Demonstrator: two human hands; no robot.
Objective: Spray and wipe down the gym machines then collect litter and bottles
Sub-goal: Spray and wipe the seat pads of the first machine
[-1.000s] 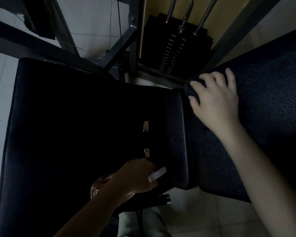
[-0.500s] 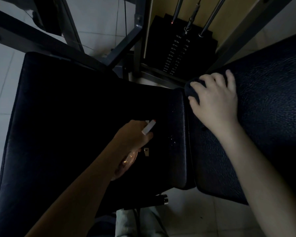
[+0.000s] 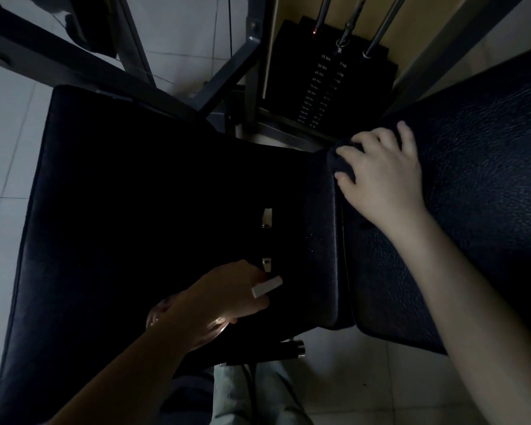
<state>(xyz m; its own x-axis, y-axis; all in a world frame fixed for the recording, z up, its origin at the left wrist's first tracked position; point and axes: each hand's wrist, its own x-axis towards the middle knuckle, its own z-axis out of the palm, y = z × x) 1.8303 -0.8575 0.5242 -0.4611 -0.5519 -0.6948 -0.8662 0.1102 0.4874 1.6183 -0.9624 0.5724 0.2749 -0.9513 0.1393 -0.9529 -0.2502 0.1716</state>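
This is a dim view of a gym machine. My left hand (image 3: 224,299) grips a clear spray bottle (image 3: 215,325) with a white nozzle (image 3: 265,286), held low over the near right part of the black seat pad (image 3: 120,210). My right hand (image 3: 380,173) lies on the upper left corner of the textured back pad (image 3: 488,179). Its fingers curl over a dark cloth (image 3: 345,162) that bunches between thumb and forefinger. Most of the cloth is hidden under the hand.
A black weight stack (image 3: 328,87) with steel guide rods stands behind the pads. Grey frame bars (image 3: 74,65) cross the upper left. A short black handle (image 3: 288,351) juts out below the seat. Pale floor tiles (image 3: 365,378) and my trouser leg (image 3: 249,394) show below.
My left hand with the spray bottle reached forward over the seat, then drew back toward me. My right hand stayed on the cloth at the back pad's corner.
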